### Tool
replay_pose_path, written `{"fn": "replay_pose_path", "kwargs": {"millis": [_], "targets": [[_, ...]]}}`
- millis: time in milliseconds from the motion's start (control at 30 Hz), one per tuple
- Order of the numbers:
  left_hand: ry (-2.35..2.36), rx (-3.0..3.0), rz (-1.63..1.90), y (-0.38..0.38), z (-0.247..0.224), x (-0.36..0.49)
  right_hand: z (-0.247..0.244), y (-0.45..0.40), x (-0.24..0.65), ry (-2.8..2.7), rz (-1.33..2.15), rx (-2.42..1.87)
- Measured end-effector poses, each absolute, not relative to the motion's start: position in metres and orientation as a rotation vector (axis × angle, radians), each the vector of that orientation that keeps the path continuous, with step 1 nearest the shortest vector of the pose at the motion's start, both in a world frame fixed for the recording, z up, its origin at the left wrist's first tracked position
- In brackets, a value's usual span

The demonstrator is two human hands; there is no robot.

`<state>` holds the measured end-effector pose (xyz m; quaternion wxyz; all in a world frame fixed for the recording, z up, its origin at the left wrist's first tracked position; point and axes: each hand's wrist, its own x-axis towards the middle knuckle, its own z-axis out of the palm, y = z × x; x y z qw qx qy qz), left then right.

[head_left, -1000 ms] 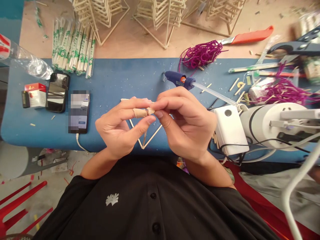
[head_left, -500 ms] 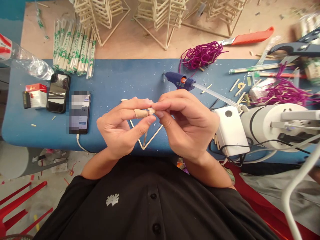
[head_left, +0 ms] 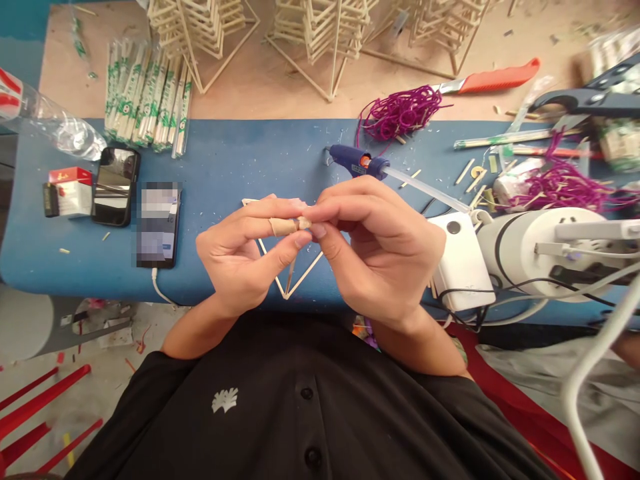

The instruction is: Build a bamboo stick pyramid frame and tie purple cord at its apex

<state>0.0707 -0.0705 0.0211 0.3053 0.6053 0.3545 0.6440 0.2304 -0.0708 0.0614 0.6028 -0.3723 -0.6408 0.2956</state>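
Note:
My left hand (head_left: pixel 245 257) and my right hand (head_left: pixel 383 250) meet fingertip to fingertip above the blue table. A tan bandage (head_left: pixel 283 227) wraps one finger of the left hand. At that finger's end a small pale bit (head_left: pixel 304 223) shows, too small to name. The right thumb and forefinger are pinched together against it; the left thumb presses close below. What either hand grips is mostly hidden by the fingers. Beneath them lies a triangular frame of thin wooden sticks (head_left: pixel 301 277), partly covered.
A blue glue gun (head_left: pixel 353 160) lies just beyond my hands, near purple cord (head_left: pixel 405 113) and an orange-handled knife (head_left: pixel 500 77). Stacked stick structures (head_left: pixel 320 33) stand at the back. Wrapped chopsticks (head_left: pixel 147 100), phones (head_left: pixel 116 187) and a bottle (head_left: pixel 65 123) lie left; a white power bank (head_left: pixel 465 260) sits right.
My hands stay together at nearly the same spot, with the right hand shifted very slightly to the right. The view has turned a little; nothing on the table has visibly moved.

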Motion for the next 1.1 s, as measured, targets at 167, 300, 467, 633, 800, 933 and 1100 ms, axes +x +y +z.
{"fn": "replay_pose_path", "kwargs": {"millis": [167, 300, 467, 633, 800, 933, 1100], "targets": [[0.989, 1.611, 1.69, -0.07, 0.023, 0.071, 0.064, -0.07, 0.233, -1.533, 0.659, -0.869], [0.966, 1.596, 1.721, -0.069, 0.024, 0.073, 0.065, -0.068, 0.237, -1.578, 0.592, -0.814], [0.96, 1.594, 1.731, -0.069, 0.022, 0.073, 0.067, -0.065, 0.242, -1.741, 0.408, -0.794], [0.978, 1.621, 1.71, -0.069, 0.021, 0.073, 0.069, -0.064, 0.243, -1.762, 0.38, -0.857], [0.909, 1.571, 1.74, -0.069, 0.021, 0.073, 0.069, -0.065, 0.244, -1.712, 0.506, -0.799], [0.866, 1.581, 1.744, -0.068, 0.023, 0.073, 0.076, -0.069, 0.245, -1.695, 0.61, -0.867], [0.85, 1.575, 1.735, -0.07, 0.023, 0.073, 0.084, -0.069, 0.244, -1.732, 0.54, -0.928]]}}
